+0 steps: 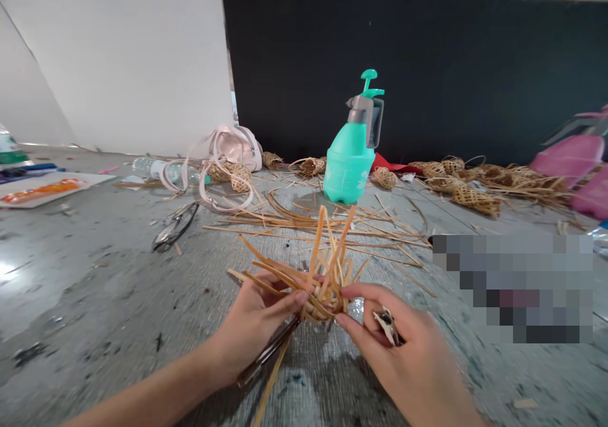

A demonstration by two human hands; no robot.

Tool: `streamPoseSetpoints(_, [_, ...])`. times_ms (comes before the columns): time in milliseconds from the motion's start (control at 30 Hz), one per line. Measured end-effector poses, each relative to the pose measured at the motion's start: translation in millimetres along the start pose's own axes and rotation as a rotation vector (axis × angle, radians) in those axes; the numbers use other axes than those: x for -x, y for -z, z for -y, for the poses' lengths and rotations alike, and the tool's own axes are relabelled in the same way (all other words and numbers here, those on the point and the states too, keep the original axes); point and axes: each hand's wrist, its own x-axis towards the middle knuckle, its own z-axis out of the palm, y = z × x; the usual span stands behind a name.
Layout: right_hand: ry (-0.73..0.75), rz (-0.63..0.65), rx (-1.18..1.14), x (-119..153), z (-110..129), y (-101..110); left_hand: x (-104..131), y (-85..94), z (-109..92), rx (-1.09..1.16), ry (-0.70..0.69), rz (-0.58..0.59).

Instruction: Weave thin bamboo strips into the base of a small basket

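A half-woven small basket of bamboo strips (321, 306) is between my two hands, its loose strip ends fanning up and to the left. My left hand (259, 322) is closed on its left side, thumb pressed on the weave and strips running across the fingers. With thumb and index finger, my right hand (403, 344) pinches the right edge. A small white and dark object (388, 327) is tucked in the curled fingers of that hand; its kind is unclear. Below my left wrist lies a thin dark metal-looking tool (268, 354), partly hidden.
Loose bamboo strips (304, 223) lie just beyond my hands. Behind them stand a green spray bottle (349, 167) and a pink bag (237, 148). Eyeglasses (175, 225) and a plastic bottle (166, 170) lie left, woven pieces (475, 199) right. A blurred-out patch covers the right side.
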Motion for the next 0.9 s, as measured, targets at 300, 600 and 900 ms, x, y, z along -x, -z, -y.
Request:
streamPoseSetpoints(300, [0.031, 0.095, -0.069, 2, 0, 0, 0, 1.5, 7, 0.088, 0.061, 0.017])
streamPoseSetpoints(600, [0.139, 0.158, -0.055, -7, -3, 9, 1, 0.7, 1, 0.023, 0.011, 0.020])
streamPoseSetpoints(900, [0.065, 0.197, -0.105, -9, -4, 11, 2, 2.1, -1, 0.014, -0.003, 0.073])
